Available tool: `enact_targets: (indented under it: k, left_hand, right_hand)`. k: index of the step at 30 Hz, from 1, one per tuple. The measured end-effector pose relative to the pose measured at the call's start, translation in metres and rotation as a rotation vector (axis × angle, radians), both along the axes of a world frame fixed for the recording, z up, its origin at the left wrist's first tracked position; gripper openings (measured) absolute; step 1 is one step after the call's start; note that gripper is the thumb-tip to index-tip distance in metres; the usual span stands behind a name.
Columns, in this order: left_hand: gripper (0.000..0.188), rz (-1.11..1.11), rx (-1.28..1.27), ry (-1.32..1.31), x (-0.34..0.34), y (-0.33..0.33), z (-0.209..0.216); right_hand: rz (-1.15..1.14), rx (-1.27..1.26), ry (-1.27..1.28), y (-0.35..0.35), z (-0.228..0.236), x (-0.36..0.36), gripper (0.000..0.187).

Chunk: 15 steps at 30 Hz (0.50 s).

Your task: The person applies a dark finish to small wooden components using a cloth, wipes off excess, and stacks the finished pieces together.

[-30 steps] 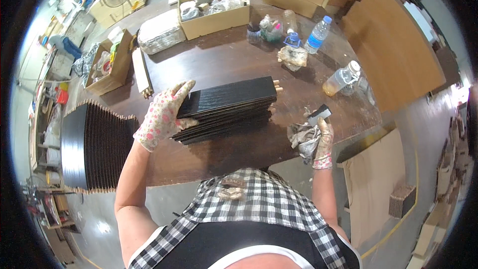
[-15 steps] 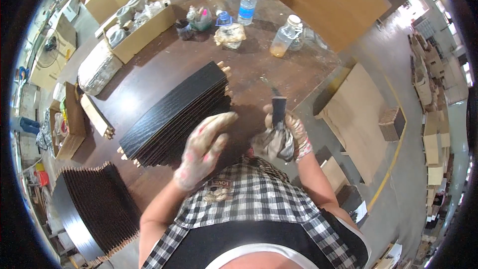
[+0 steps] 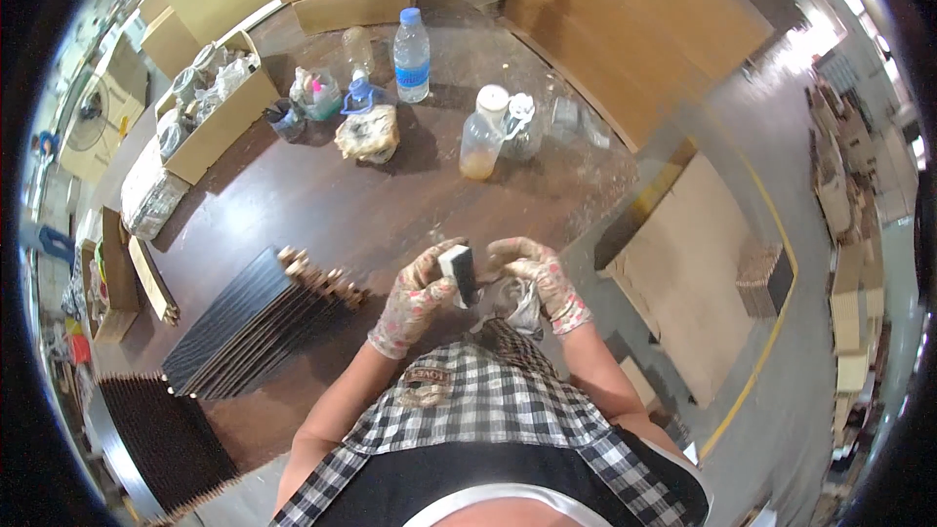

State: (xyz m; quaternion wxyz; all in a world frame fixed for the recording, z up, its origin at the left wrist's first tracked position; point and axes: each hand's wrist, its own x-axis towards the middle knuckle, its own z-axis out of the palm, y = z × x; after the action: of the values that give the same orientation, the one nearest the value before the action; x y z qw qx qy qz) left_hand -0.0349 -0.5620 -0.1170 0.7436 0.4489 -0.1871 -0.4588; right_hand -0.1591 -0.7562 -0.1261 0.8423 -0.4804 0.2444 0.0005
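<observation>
In front of the checked apron, my gloved left hand (image 3: 412, 301) is closed on a small black-and-white block (image 3: 461, 273), held upright between thumb and fingers. My gloved right hand (image 3: 549, 285) is beside it with fingers curled, and a crumpled grey rag (image 3: 523, 308) is bunched in its grip. Both gloves are pale with red spots and stained at the fingertips. To the left of my hands lies a stack of curved black slats (image 3: 244, 317) with light wooden pegs at the ends. A second stack of slats (image 3: 166, 434) is nearer, at the lower left.
On the dark tabletop (image 3: 322, 200) stand a blue-capped water bottle (image 3: 412, 63), a bottle with amber liquid (image 3: 480, 146) and a stained sponge-like lump (image 3: 369, 135). An open carton (image 3: 220, 117) of wrapped items sits far left. Brown boards (image 3: 625, 29) lean at the back.
The block has passed from my right hand to my left, which was open before. My hands have come closer together. The view has shifted, and the far slat stack shows lower and further left.
</observation>
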Motion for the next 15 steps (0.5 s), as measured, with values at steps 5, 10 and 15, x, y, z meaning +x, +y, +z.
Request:
enact_targets:
  k: [5, 10, 15]
  left_hand:
    - [0.063, 0.053, 0.048, 0.095, -0.007, -0.089, -0.009]
    - [0.067, 0.113, 0.081, 0.124, 0.000, -0.114, -0.009]
    - [0.055, 0.113, 0.260, 0.035, 0.001, -0.129, -0.014]
  right_hand:
    - [-0.186, -0.140, 0.041, -0.098, -0.045, 0.036, 0.027]
    - [0.114, -0.555, -0.452, -0.087, -0.081, 0.075, 0.042]
    - [-0.139, -1.275, -0.215, -0.151, -0.020, 0.095, 0.024]
